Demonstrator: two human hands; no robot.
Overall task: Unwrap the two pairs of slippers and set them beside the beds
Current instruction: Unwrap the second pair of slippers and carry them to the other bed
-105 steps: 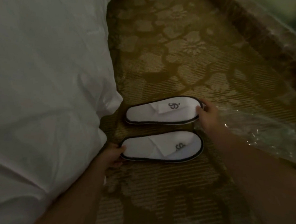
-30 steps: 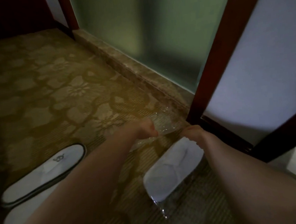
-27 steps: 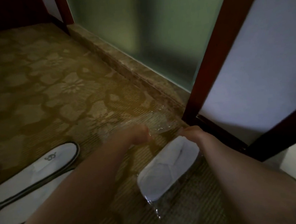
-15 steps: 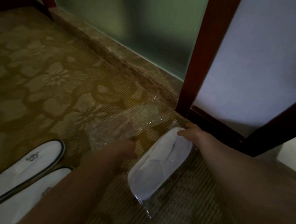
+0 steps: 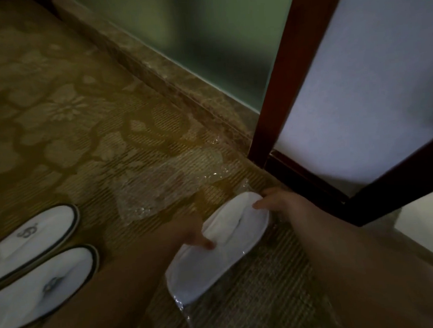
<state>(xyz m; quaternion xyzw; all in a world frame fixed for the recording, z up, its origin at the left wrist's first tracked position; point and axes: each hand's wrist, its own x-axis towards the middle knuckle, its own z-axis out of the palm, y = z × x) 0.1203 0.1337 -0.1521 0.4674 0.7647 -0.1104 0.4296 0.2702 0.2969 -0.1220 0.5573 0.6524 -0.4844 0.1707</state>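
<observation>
Patterned brown carpet [image 5: 85, 137] with a pale flower design covers the floor, bordered by a marbled skirting strip [image 5: 168, 80] under a green wall, with a dark wooden frame [image 5: 293, 63] on the right. At the lower left, an unwrapped pair of white slippers [image 5: 34, 256] with dark edging and a small dark logo is laid side by side on the carpet. An empty clear plastic wrapper [image 5: 166, 190] is seen crumpled on the carpet near the middle. Just right of it, a second pair of white slippers [image 5: 214, 251] is stacked flat inside a clear plastic bag, resting on the carpet close to the frame's foot. The left hand [image 5: 189, 232] is pressed on the pack's left edge, fingers curled onto it. The right hand [image 5: 277, 203] is closed around the far end of the pack, fingers on top.
</observation>
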